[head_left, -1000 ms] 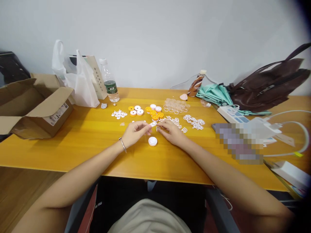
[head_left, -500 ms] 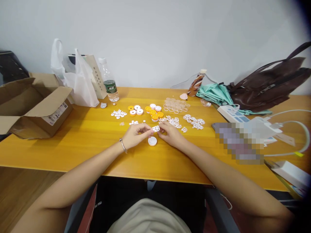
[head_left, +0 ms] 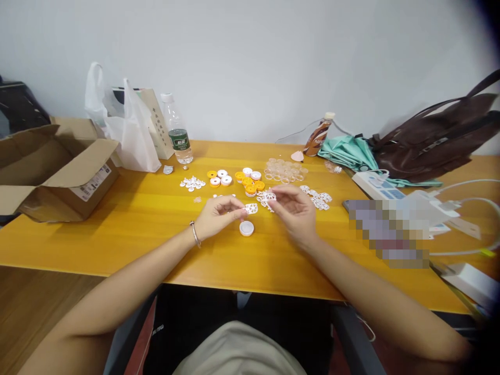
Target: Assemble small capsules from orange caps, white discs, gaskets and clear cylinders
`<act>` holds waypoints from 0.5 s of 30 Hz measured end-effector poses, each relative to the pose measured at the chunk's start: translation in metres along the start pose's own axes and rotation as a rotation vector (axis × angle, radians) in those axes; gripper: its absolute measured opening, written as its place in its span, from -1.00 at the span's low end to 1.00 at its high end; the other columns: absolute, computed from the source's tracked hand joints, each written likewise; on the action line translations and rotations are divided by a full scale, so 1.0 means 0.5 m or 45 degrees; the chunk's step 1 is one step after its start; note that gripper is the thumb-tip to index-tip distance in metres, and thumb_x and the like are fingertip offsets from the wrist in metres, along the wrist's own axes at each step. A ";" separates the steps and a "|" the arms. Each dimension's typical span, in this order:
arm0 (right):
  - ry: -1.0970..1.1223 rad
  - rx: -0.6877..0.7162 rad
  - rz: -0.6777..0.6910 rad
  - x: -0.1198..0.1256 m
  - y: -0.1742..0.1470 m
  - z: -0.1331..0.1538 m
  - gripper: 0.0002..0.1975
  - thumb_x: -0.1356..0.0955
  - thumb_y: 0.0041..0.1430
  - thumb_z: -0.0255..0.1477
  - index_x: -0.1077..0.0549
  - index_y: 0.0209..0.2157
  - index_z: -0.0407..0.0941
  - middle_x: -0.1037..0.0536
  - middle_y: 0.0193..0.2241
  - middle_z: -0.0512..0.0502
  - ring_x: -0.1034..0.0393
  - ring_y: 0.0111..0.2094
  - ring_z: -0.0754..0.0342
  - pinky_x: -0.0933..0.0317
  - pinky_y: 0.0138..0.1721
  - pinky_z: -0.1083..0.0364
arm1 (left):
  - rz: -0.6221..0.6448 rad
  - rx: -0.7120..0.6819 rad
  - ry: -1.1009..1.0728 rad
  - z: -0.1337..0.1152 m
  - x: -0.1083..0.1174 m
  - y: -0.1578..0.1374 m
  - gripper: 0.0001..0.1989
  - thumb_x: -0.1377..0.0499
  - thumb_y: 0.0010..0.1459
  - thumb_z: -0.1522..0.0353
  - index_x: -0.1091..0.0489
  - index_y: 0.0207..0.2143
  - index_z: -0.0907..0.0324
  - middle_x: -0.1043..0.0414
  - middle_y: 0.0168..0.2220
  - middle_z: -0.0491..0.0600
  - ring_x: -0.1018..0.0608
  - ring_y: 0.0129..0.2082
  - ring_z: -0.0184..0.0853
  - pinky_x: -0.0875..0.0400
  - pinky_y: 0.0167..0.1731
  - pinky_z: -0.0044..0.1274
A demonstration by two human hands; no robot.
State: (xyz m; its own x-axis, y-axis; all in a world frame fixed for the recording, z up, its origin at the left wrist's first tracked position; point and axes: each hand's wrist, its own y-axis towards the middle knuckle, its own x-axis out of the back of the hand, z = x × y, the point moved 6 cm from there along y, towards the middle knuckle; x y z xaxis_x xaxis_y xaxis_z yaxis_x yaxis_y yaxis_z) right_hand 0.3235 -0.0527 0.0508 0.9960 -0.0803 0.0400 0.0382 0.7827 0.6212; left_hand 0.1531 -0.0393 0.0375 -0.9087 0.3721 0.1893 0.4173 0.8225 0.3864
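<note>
Seated assembly at a yellow tabletop (head_left: 128,219), seen from my head camera. My left hand (head_left: 216,213) rests low over the tabletop, its fingers (head_left: 238,211) pressed together on a small white lattice piece (head_left: 251,208), which hangs just above and beside a white round cap (head_left: 246,228) lying alone on the wood. My right hand (head_left: 296,208) is raised a little to the right, its fingers (head_left: 278,195) pinching a second white lattice piece (head_left: 269,198); whether that piece is one part or several stuck together I cannot tell.

Behind the hands lie the stocks: orange and white caps (head_left: 247,181), a cluster of clear rings (head_left: 284,170), loose white lattice pieces (head_left: 319,199) to the right and a smaller scatter of white bits (head_left: 191,183) to the left. Farther back stand a water bottle (head_left: 177,136), a white plastic bag (head_left: 125,130), an open cardboard box (head_left: 54,172), a teal umbrella (head_left: 346,151) and a brown handbag (head_left: 433,138).

Hazards, as I judge them: both lattice pieces are thin and held only at an edge, so a loosened pinch could drop one among the loose pieces nearby, where it would be hard to single out. The lone cap sits unrestrained directly under my left fingers; a downward brush could flick it away. My right forearm passes close to the loose pieces and could scatter them.
</note>
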 end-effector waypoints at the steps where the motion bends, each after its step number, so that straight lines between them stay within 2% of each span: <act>1: -0.011 0.034 0.061 -0.008 -0.007 0.009 -0.80 -0.40 0.02 -0.34 -0.45 -0.25 0.01 -0.48 -0.25 -0.07 -0.37 -0.17 0.03 -0.28 -0.08 -0.02 | -0.001 0.010 -0.032 0.001 -0.001 0.000 -0.77 -0.24 0.01 0.25 -0.41 -0.45 0.27 -0.47 -0.52 -0.04 -0.52 -0.52 -0.44 -0.46 -0.43 -0.58; 4: -0.080 0.124 0.255 -0.033 -0.025 0.023 -0.77 -0.37 0.07 -0.38 -0.46 -0.18 0.07 -0.49 -0.21 -0.05 -0.36 -0.13 0.02 -0.25 -0.03 -0.07 | -0.001 0.026 -0.118 0.002 -0.005 0.000 -0.74 -0.26 -0.02 0.22 -0.41 -0.46 0.26 -0.47 -0.54 -0.06 -0.52 -0.54 -0.43 -0.47 -0.44 -0.57; 6: -0.133 0.160 0.312 -0.039 -0.030 0.024 -0.76 -0.36 0.09 -0.42 -0.47 -0.16 0.09 -0.49 -0.20 -0.04 -0.37 -0.14 0.03 -0.24 -0.02 -0.08 | 0.002 0.022 -0.155 0.001 -0.007 0.000 -0.76 -0.26 -0.02 0.23 -0.41 -0.45 0.26 -0.47 -0.54 -0.06 -0.52 -0.54 -0.43 -0.48 -0.45 -0.58; 15: -0.162 0.228 0.354 -0.039 -0.027 0.031 -0.75 -0.36 0.08 -0.49 -0.49 -0.18 0.08 -0.51 -0.20 -0.03 -0.40 -0.16 0.05 -0.27 -0.06 -0.06 | 0.009 0.016 -0.157 -0.003 -0.005 -0.003 -0.78 -0.26 -0.01 0.26 -0.41 -0.45 0.26 -0.47 -0.54 -0.05 -0.52 -0.53 -0.43 -0.46 -0.46 -0.59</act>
State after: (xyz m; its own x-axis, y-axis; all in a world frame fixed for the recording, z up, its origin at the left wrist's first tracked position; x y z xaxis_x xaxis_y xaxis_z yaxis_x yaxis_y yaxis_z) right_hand 0.3021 -0.0710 0.0538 0.9477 0.0358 0.3172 -0.2592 0.6659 0.6995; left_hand 0.1547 -0.0423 0.0380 -0.9007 0.4272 0.0789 0.4239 0.8247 0.3743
